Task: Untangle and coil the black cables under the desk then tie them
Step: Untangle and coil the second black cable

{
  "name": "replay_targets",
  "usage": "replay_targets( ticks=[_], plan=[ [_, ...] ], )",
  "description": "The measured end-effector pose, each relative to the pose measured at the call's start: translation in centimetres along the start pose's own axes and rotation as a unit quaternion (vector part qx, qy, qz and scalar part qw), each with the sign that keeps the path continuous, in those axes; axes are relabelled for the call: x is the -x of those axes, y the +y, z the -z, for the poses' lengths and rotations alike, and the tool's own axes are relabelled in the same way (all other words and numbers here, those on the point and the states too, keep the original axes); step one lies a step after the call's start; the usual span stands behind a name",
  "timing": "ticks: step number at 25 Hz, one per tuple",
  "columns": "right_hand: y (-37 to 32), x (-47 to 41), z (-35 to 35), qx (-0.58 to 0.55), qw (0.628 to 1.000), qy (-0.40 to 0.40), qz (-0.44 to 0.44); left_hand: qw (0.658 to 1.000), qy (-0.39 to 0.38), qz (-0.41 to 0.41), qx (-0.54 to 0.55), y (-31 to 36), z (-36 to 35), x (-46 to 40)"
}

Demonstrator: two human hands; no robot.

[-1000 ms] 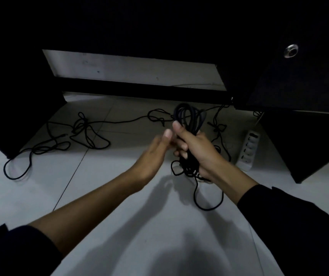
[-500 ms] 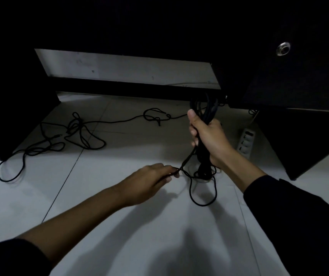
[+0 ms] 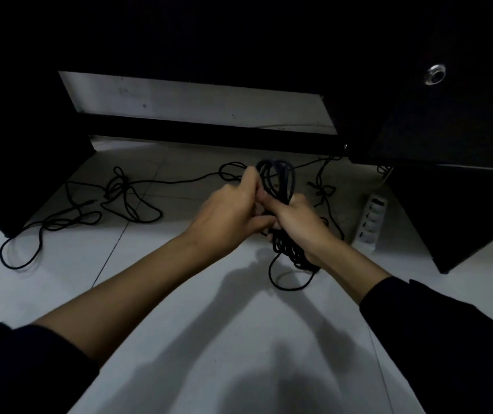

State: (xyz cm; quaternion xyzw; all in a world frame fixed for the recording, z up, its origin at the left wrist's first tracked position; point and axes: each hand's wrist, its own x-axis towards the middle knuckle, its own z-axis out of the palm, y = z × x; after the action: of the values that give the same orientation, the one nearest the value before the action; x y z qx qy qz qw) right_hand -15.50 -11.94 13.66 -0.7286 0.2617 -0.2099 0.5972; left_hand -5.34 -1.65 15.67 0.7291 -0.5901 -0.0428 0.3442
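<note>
Loose black cable (image 3: 125,201) lies tangled on the floor (image 3: 179,294) under the desk's left side. The left hand (image 3: 230,213) pinches a strand at the top of the coil (image 3: 278,186); the right hand (image 3: 302,225) grips the coil's middle. Coiling is underway; next, another loop must be drawn in.

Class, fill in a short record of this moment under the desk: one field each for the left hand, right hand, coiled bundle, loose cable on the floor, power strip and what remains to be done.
left hand: left hand pinches a strand at the top of the bundle
right hand: right hand has its grip round the bundle's middle
coiled bundle: black cable bundle, loops above and below the fist
loose cable: tangled cable lies on the floor tiles, left
power strip: white power strip by the right desk panel
remaining: floor cable uncoiled; no tie visible
</note>
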Motion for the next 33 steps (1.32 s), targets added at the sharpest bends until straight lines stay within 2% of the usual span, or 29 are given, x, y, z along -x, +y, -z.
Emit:
replay_targets(
  ticks=[2,5,7,9,11,13,16,19,22,24,27,29,30,31,33],
  plan=[
    [0.1,0.0,-0.1,0.010,1.000,0.006,-0.027,1.000,0.008,0.018,-0.018,-0.1,0.3,-0.5],
    [0.2,-0.6,0.2,0.026,0.996,0.020,-0.078,0.992,-0.053,0.066,0.095,-0.9,0.7,-0.7],
    [-0.1,-0.9,0.9,0.046,0.996,0.023,-0.070,0.979,-0.111,0.081,0.152,-1.8,0.8,-0.3],
    [-0.4,-0.9,1.5,0.060,0.996,0.031,-0.049,0.982,-0.169,0.050,0.072,-2.9,0.7,0.5],
    [-0.4,-0.5,1.7,0.067,0.996,0.033,-0.046,0.983,-0.181,0.017,-0.008,-3.8,0.8,1.2],
    [-0.2,-0.2,1.6,0.087,0.996,0.001,-0.026,0.989,-0.120,0.037,0.076,-3.9,1.4,1.1],
    [0.2,-0.3,1.2,0.141,0.989,-0.039,0.015,0.961,-0.027,0.077,0.264,-2.8,2.4,-0.1],
    [0.7,-0.4,0.6,0.169,0.984,-0.049,0.024,0.954,0.008,0.075,0.290,-1.5,2.4,-0.9],
    [0.7,-0.3,0.1,0.105,0.989,-0.091,0.055,0.931,0.034,0.104,0.348,-0.7,2.2,-1.2],
    [0.8,-0.3,-0.2,0.078,0.991,-0.092,0.061,0.936,0.062,0.102,0.332,-0.5,2.2,-1.2],
    [0.6,0.0,-1.2,0.043,0.996,-0.061,0.050,0.970,0.157,0.066,0.175,-0.6,1.8,-1.1],
    [0.2,-0.1,-1.6,-0.006,0.999,-0.027,0.026,0.962,0.205,0.098,0.153,-0.6,1.5,-1.0],
    [0.1,-0.2,-1.6,-0.029,0.999,-0.024,0.014,0.948,0.180,0.145,0.220,-0.6,1.4,-0.8],
    [-0.1,-0.2,-1.6,-0.046,0.998,-0.033,0.004,0.922,0.120,0.191,0.315,-0.6,1.2,-0.6],
    [-0.4,0.0,-1.7,-0.041,0.997,-0.068,-0.004,0.864,-0.046,0.239,0.441,-0.5,0.4,0.1]
  ],
)
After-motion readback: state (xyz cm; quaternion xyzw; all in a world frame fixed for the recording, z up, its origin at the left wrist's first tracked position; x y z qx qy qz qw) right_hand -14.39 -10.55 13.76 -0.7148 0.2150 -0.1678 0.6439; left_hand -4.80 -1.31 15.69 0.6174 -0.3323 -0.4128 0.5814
